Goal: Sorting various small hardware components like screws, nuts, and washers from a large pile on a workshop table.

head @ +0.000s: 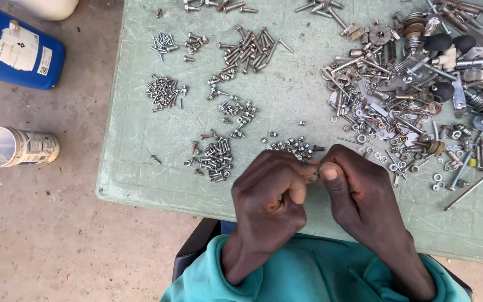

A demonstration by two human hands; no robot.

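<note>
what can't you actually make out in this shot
- The small metal piece pinched between the left hand and right hand: head view, fingertips cover it and it is too small to tell its kind.
- The mixed hardware pile: cut off by the top and right edges.
- The blue container: cut off by the left and top edges.
- Whatever is in the tipped can: its inside looks pale and blurred.

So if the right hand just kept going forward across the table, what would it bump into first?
Probably the small pile of nuts lying just ahead of the right hand fingertips. The big heap of mixed hardware sits further right. Height above the table is unclear.
</note>
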